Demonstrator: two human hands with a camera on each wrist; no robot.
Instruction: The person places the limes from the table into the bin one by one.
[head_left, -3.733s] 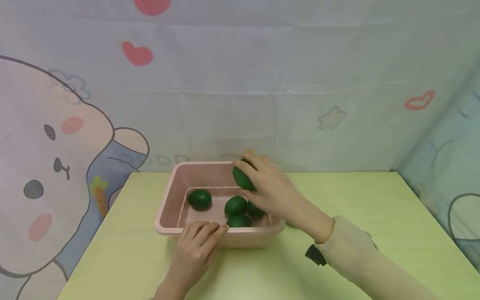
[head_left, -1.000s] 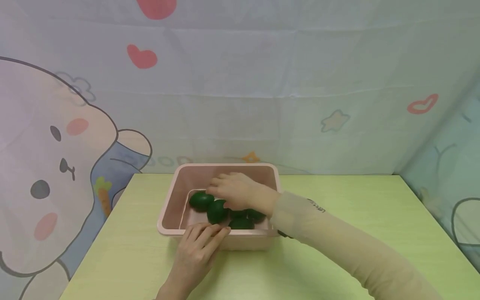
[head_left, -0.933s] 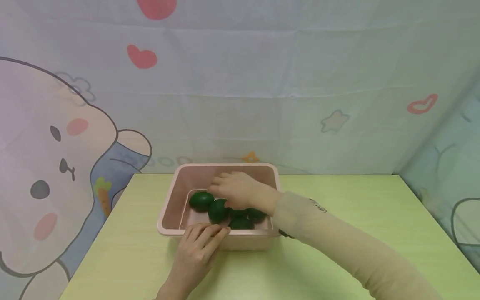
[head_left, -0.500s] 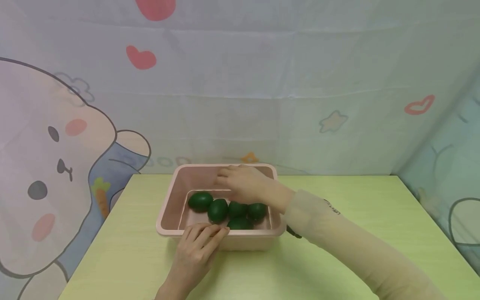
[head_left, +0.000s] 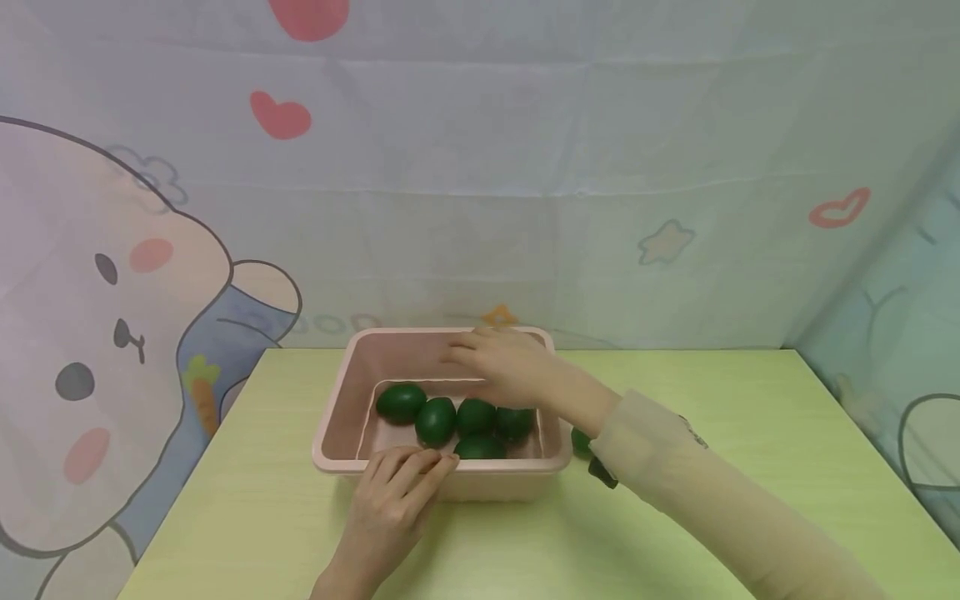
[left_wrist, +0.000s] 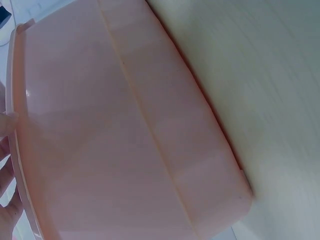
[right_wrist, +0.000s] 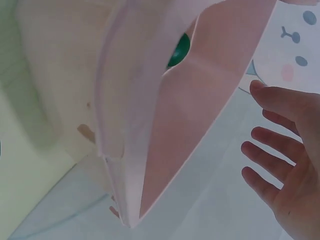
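Note:
Several dark green, glossy oval fruits that look like avocados [head_left: 401,403] lie inside a pink plastic basin [head_left: 442,337]. My left hand [head_left: 397,492] holds the basin's near rim, its fingers bent over the edge. In the left wrist view, those fingers [left_wrist: 7,125] show at the rim beside the basin's outer wall [left_wrist: 100,125]. Above the basin's right rear part hovers my right hand [head_left: 510,367], with relaxed, spread fingers and nothing in them. The right wrist view shows this hand [right_wrist: 285,150] apart from the basin wall [right_wrist: 190,115].
Another green fruit [head_left: 581,442] sits on the table just right of the basin, partly hidden by the right forearm and sleeve [head_left: 675,458]. The yellow-green table [head_left: 720,400] ends at a cartoon-printed cloth backdrop [head_left: 465,167] behind and to the right.
Earlier my right hand held a fruit over the basin; that hand later reached low inside. Now it has risen rightward, without a fruit, and the fruit beside the basin shows. My left hand stays put.

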